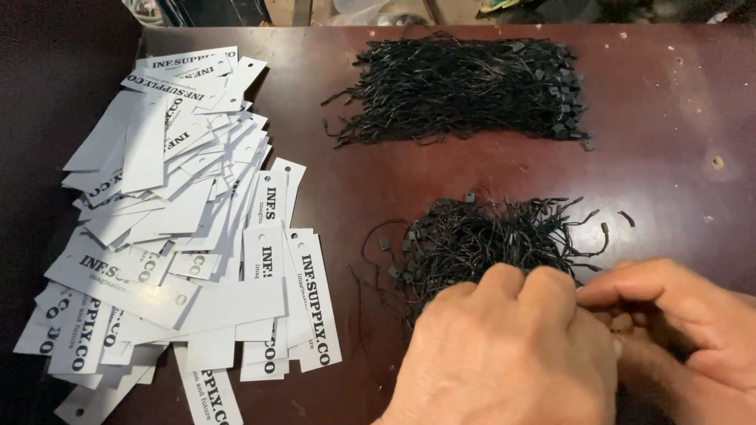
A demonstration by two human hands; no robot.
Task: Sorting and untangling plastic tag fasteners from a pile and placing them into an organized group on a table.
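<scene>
Two bare hands sit at the lower right of my head view, knuckles up and pressed together. The left hand is curled into a loose fist; the right hand curls toward it, fingertips meeting the left's over something small. I cannot tell what, if anything, is pinched there: the fingers hide it.

Just beyond the knuckles, touching them, lies the loose tangled heap of black cord loops with small plastic locks. Farther up the dark red-brown wooden table lies a second, neater bundle of the same black cords, well apart from the hands.

To the left sprawls a fanned pile of white rectangular card tags with punched holes and black print.

Judgement: the step in hand looks like separating one cord from the heap. The next move calls for a clean single-strand pinch, then a reach left for a tag.
</scene>
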